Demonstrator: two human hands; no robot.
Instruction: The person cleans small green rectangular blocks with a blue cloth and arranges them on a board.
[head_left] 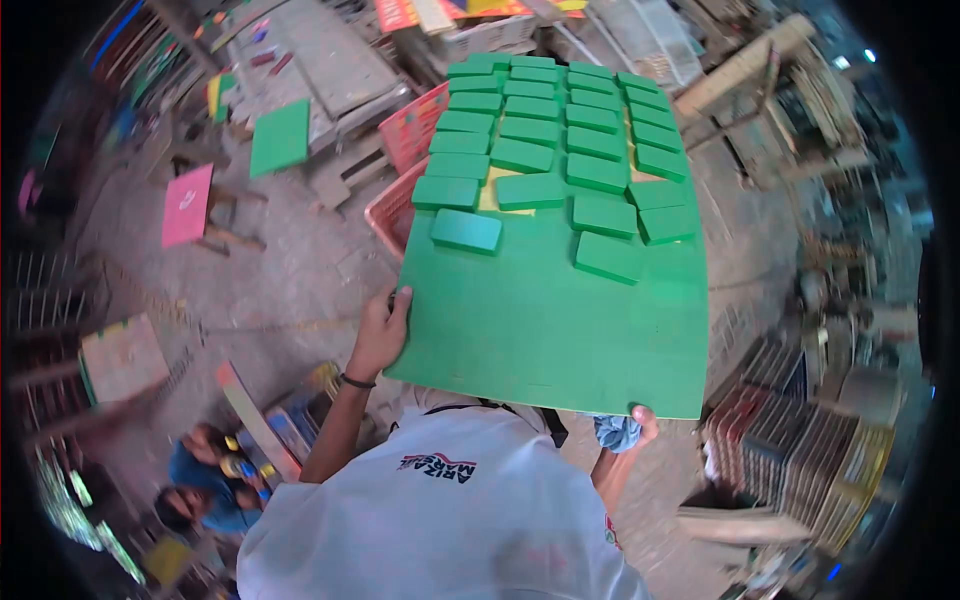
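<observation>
I hold a large green board point(560, 330) flat in front of my chest. My left hand point(380, 335) grips its left edge, with the thumb on top. My right hand point(640, 425) holds the near right corner from below, and only its fingertips show beside a bit of blue cloth point(615, 432). Several green rectangular blocks point(560, 140) lie in rows on the far half of the board. One block point(466, 230) lies apart near the left edge, and another point(609, 257) sits nearest me on the right.
A red-pink plastic crate point(400, 205) stands under the board's far left. A green panel point(280, 137) and a pink panel point(188, 205) rest on stands at the left. A person in blue point(205, 490) crouches at the lower left. Stacked frames point(800, 440) fill the right.
</observation>
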